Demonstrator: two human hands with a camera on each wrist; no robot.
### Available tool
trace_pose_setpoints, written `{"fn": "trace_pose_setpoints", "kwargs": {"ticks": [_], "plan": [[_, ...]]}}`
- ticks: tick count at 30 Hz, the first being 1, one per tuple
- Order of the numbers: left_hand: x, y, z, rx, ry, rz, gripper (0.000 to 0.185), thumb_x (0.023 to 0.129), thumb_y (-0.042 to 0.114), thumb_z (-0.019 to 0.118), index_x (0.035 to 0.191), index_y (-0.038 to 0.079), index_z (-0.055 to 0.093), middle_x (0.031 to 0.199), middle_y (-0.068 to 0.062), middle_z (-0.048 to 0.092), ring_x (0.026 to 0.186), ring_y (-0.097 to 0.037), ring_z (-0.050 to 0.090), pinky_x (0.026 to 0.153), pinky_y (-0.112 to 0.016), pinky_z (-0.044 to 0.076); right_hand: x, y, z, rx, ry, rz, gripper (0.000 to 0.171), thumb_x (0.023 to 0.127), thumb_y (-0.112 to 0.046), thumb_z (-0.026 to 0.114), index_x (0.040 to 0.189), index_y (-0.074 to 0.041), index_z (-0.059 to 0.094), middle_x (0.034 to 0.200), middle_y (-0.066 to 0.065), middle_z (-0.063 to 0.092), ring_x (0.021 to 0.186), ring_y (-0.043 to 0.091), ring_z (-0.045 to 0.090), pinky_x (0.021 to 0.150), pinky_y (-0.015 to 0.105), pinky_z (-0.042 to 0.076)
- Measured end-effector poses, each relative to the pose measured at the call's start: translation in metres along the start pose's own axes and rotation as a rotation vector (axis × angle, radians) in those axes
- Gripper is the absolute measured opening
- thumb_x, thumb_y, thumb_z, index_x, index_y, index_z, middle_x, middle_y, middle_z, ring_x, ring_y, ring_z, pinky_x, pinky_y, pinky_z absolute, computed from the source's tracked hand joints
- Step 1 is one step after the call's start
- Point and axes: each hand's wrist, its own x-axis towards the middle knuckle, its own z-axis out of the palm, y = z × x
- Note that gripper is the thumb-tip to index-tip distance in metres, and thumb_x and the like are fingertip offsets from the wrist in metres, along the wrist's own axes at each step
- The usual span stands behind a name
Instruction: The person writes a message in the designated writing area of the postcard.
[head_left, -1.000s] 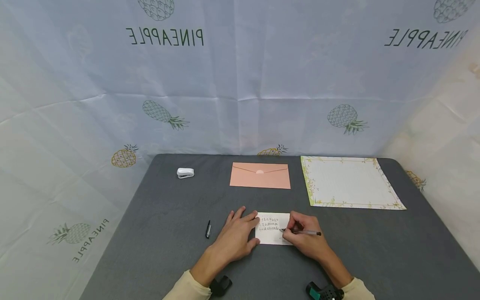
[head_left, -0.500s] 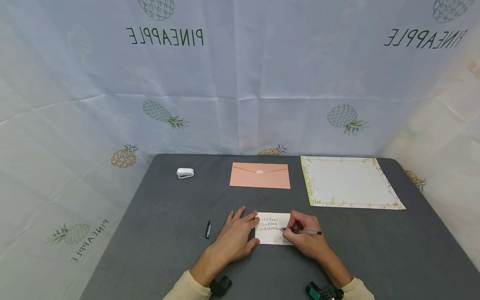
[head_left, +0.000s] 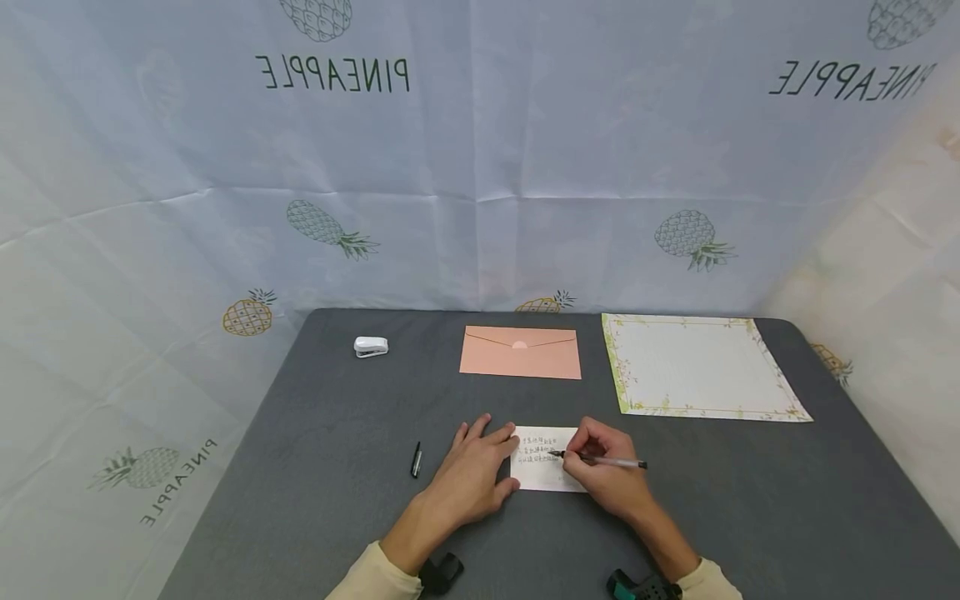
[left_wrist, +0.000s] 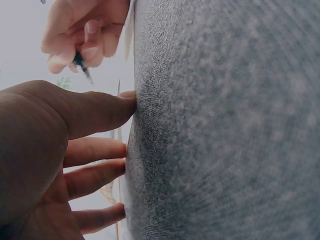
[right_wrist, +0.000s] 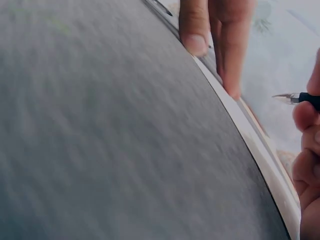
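Note:
A small white card (head_left: 538, 477) with several lines of handwriting lies on the grey table in front of the person. The left hand (head_left: 474, 473) rests beside it with fingers spread, thumb and fingertip touching the card's left edge. Over the card's right side, the right hand (head_left: 609, 471) pinches a pen (head_left: 618, 462) between thumb and fingers. In the right wrist view the pen's tip (right_wrist: 286, 97) stands apart from the card. The right hand hides part of the card's right side. A black pen cap (head_left: 416, 460) lies left of the left hand.
Behind the card lies a closed pink envelope (head_left: 517, 360). A large sheet of paper with a floral border (head_left: 697, 367) lies at the back right, and a white stapler (head_left: 371, 347) at the back left. A pineapple-print curtain (head_left: 480, 150) hangs behind the table (head_left: 337, 467).
The right hand has lifted the pen off the card and shifted slightly left and up, its tip now over the written lines. The left hand stays in place.

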Motion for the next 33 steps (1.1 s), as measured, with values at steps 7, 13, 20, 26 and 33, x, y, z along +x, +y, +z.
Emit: {"fn": "trace_pose_setpoints", "kwargs": {"ticks": [7, 13, 20, 26, 33], "plan": [[0.000, -0.001, -0.001, 0.010, 0.005, 0.006, 0.059, 0.093, 0.030, 0.089, 0.146, 0.012, 0.071, 0.160, -0.006, 0.063, 0.156, -0.043, 0.048, 0.123, -0.070, 0.040, 0.001, -0.003, 0.016, 0.102, -0.069, 0.018, 0.033, 0.084, 0.018, 0.071, 0.083, -0.015, 0.067, 0.078, 0.000, 0.070, 0.060, 0.000, 0.054, 0.050, 0.021, 0.042], [-0.001, -0.002, -0.001, 0.009, 0.006, 0.004, 0.059, 0.093, 0.030, 0.090, 0.146, 0.012, 0.071, 0.160, -0.006, 0.063, 0.155, -0.043, 0.049, 0.122, -0.071, 0.041, 0.001, -0.004, 0.027, 0.070, -0.104, 0.006, 0.034, 0.081, 0.015, 0.074, 0.083, -0.019, 0.066, 0.074, -0.004, 0.068, 0.060, -0.001, 0.053, 0.051, 0.019, 0.043], [0.000, -0.002, -0.001, 0.010, 0.013, 0.007, 0.059, 0.093, 0.030, 0.090, 0.146, 0.013, 0.072, 0.159, -0.006, 0.063, 0.155, -0.043, 0.049, 0.122, -0.071, 0.041, -0.001, -0.005, 0.031, -0.018, -0.134, -0.020, 0.036, 0.080, 0.010, 0.078, 0.083, -0.023, 0.066, 0.067, -0.010, 0.060, 0.057, -0.003, 0.044, 0.052, 0.016, 0.036], [0.001, -0.002, 0.000, 0.000, 0.021, 0.013, 0.058, 0.093, 0.030, 0.090, 0.145, 0.012, 0.072, 0.159, -0.007, 0.063, 0.155, -0.044, 0.049, 0.122, -0.072, 0.040, -0.001, -0.005, 0.032, -0.060, -0.168, -0.035, 0.032, 0.081, 0.007, 0.077, 0.083, -0.022, 0.065, 0.063, -0.016, 0.051, 0.053, -0.007, 0.037, 0.047, 0.015, 0.029], [0.002, -0.002, 0.000, 0.004, 0.016, 0.012, 0.058, 0.094, 0.031, 0.089, 0.146, 0.012, 0.071, 0.160, -0.007, 0.063, 0.155, -0.044, 0.048, 0.122, -0.072, 0.040, -0.001, -0.005, 0.032, -0.100, -0.173, -0.069, 0.033, 0.078, 0.006, 0.076, 0.079, -0.025, 0.064, 0.062, -0.020, 0.048, 0.052, -0.009, 0.035, 0.045, 0.015, 0.027]]}}
